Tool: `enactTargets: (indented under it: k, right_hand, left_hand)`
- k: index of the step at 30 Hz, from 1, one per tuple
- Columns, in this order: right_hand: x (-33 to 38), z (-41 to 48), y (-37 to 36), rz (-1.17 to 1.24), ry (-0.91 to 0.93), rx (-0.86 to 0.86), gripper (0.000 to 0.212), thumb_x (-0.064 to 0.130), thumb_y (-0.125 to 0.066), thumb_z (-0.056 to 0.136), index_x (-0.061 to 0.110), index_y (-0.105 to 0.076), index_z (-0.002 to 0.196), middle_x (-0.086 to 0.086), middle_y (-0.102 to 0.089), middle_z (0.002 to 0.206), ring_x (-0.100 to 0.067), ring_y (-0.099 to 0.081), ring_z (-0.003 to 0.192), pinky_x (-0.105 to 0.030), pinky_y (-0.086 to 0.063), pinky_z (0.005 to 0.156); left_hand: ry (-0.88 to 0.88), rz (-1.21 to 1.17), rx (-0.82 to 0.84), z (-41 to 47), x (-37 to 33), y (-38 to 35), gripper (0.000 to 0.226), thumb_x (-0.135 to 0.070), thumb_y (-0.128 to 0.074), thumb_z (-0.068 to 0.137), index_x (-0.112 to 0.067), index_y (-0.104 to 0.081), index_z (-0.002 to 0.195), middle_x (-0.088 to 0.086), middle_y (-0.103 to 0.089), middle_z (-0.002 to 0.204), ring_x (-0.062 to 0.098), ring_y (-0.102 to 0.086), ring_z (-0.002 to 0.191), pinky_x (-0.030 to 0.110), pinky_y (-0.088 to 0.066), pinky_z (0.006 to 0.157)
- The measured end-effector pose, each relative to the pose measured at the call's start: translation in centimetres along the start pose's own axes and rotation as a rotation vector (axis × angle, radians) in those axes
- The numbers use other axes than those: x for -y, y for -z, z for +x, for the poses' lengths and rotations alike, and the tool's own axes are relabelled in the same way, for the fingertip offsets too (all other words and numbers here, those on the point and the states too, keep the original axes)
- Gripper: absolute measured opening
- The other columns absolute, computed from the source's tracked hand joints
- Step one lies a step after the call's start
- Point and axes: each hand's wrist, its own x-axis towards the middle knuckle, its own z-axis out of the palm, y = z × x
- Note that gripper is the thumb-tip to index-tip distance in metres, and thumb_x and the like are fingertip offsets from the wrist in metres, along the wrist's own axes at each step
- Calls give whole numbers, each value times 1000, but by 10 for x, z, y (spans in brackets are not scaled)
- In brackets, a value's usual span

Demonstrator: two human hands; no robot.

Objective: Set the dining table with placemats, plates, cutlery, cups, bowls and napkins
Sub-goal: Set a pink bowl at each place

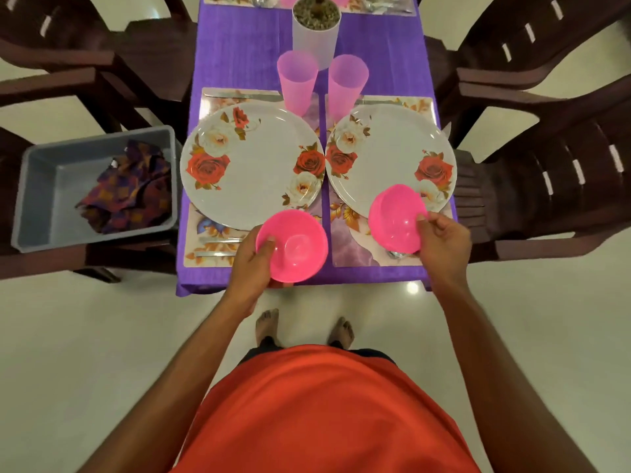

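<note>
Rim grips: left hand (251,266) pinches left bowl (295,247), right hand (442,240) the right bowl (396,216) — fingers (269,249) curled round each. Likely light, stiff, slick plastic — keep rim between fingers

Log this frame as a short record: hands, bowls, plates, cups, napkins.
left hand: grips left bowl over the table's near edge
right hand: grips right bowl, tilted, over the near rim of right plate
plates: left plate on left placemat; right plate on right placemat
cups: left cup, right cup, upright beyond the plates
napkins: crumpled in grey bin left of the table, not yet laid
</note>
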Motion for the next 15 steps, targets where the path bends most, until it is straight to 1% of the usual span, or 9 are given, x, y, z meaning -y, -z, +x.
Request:
enactTargets:
  k: [2, 3, 5, 7, 9, 10, 11, 14, 15]
  right_hand:
    - [-13, 6, 5, -119, 64, 66, 29, 30, -64, 97, 12, -75, 116, 8, -71, 98, -20, -67, 97, -40, -58, 85]
    - [-18, 8, 4, -163, 95, 96, 28, 27, -63, 98, 11, -75, 117, 8, -71, 95, -21, -66, 95, -37, -56, 83]
    - [-28, 13, -1, -223, 152, 155, 27, 26, -62, 98, 13, -74, 117, -2, -75, 98, -23, -67, 92, -36, -55, 81]
    - [-33, 19, -8, -253, 203, 225, 26, 27, -63, 97, 13, -75, 115, -8, -76, 98, -20, -66, 88, -33, -52, 78]
    - [-33, 26, -13, -300, 249, 293, 25, 27, -62, 98, 12, -76, 114, -7, -76, 95, -18, -64, 84, -26, -43, 72]
    - [-32, 29, -16, -321, 271, 319, 25, 27, -61, 98, 13, -76, 114, -5, -76, 93, -17, -63, 82, -24, -40, 71]
    - [-30, 31, -18, -331, 290, 343, 26, 28, -60, 99, 14, -76, 114, -4, -76, 93, -16, -63, 81, -23, -38, 70]
    - [-28, 38, -24, -341, 319, 394, 27, 30, -60, 98, 15, -76, 114, -4, -77, 95, -18, -67, 83, -23, -37, 71]
    - [-28, 40, -26, -356, 332, 409, 27, 30, -60, 99, 15, -77, 113, -4, -77, 95, -19, -68, 83, -23, -37, 71]
  left_hand:
    - [7, 15, -59, -6, 6, -7, 31, -18, -49, 103, -40, -50, 125, -5, -53, 123, 14, -55, 106, 35, -59, 55]
    - [12, 17, -81, -9, 9, -12, 31, -18, -48, 104, -40, -49, 125, -6, -53, 121, 12, -54, 104, 34, -59, 54]
    - [18, 16, -104, -17, 14, -22, 31, -18, -47, 104, -41, -48, 125, -8, -53, 118, 12, -54, 104, 34, -59, 54]
    - [9, 26, -116, -26, 18, -33, 33, -16, -47, 104, -42, -49, 124, -12, -56, 115, 11, -55, 104, 34, -59, 57]
    - [0, 42, -122, -34, 23, -44, 32, -14, -47, 104, -42, -52, 120, -15, -58, 112, 10, -57, 105, 38, -60, 66]
    - [-2, 52, -122, -37, 26, -49, 31, -14, -47, 104, -40, -54, 119, -13, -60, 112, 11, -57, 108, 41, -59, 72]
    - [-5, 61, -124, -40, 28, -54, 30, -14, -47, 104, -37, -56, 121, -11, -61, 114, 13, -58, 109, 42, -59, 74]
    - [-8, 41, -143, -47, 30, -68, 29, -14, -49, 103, -31, -56, 125, -7, -60, 115, 12, -58, 106, 27, -58, 56]
    - [-9, 29, -151, -49, 30, -71, 29, -14, -50, 102, -30, -56, 126, -6, -60, 117, 12, -58, 105, 26, -57, 54]
